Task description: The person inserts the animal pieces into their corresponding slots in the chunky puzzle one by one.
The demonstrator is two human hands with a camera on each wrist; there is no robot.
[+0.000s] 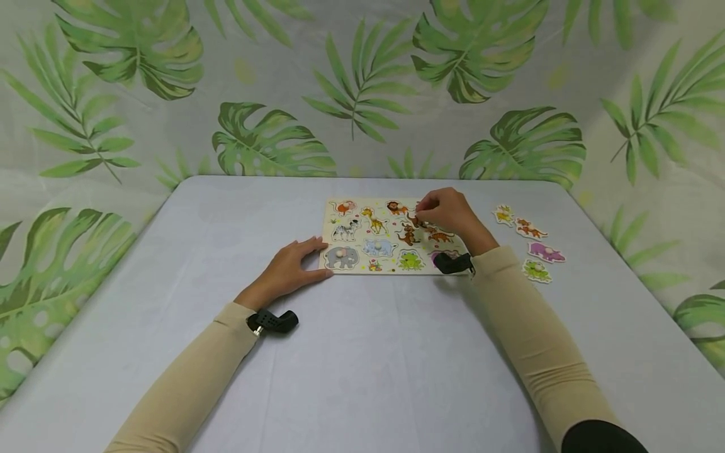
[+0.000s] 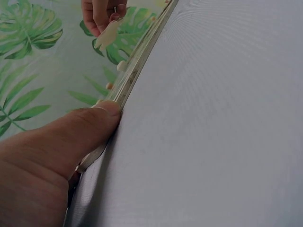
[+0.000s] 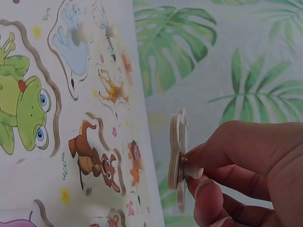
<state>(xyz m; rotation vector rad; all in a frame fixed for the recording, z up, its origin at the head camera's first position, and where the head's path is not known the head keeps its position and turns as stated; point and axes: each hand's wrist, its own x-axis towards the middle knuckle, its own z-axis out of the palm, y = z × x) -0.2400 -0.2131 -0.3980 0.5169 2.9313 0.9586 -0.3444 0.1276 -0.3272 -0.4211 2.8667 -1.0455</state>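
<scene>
Puzzle piece (image 3: pixel 178 161) pinched in right hand (image 1: pixel 450 212) above board (image 1: pixel 362 267)

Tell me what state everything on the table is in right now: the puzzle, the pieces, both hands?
Puzzle board: flat on the table, some slots empty.
Lifted piece: off the board, held by its knob.
Right hand: pinches the lifted piece.
Left hand: fingers straight, resting against the board's edge.
Four loose pieces: lying on the table right of the board.

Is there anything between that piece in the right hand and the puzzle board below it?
Nothing visible. The right hand pinches the piece by its knob just above the board, with only open air between them.
</scene>
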